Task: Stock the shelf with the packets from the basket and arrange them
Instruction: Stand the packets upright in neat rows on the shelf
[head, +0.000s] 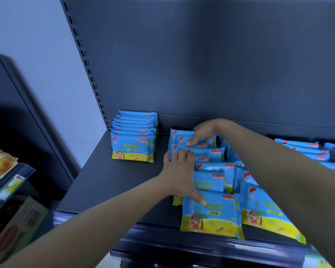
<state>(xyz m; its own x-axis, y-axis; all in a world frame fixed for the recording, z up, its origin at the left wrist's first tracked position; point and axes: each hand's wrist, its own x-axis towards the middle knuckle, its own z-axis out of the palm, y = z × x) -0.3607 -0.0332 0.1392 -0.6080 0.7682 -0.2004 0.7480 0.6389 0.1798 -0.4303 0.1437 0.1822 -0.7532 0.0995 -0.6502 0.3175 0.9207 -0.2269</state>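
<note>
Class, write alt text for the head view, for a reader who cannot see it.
Two hands handle a row of blue and yellow packets on a dark shelf: the left hand lies spread across the packet tops, the right hand grips the rearmost ones. A tidy row of the same packets stands at left; more packets lie at right.

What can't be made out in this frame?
- Basket: outside head view.
- Packets beneath left hand: tops covered.
- Right rows: crossed by right arm, cut by right edge.
- Packet lettering: too small, blurred.
- Left-side goods: blurred, cut by left edge.
</note>
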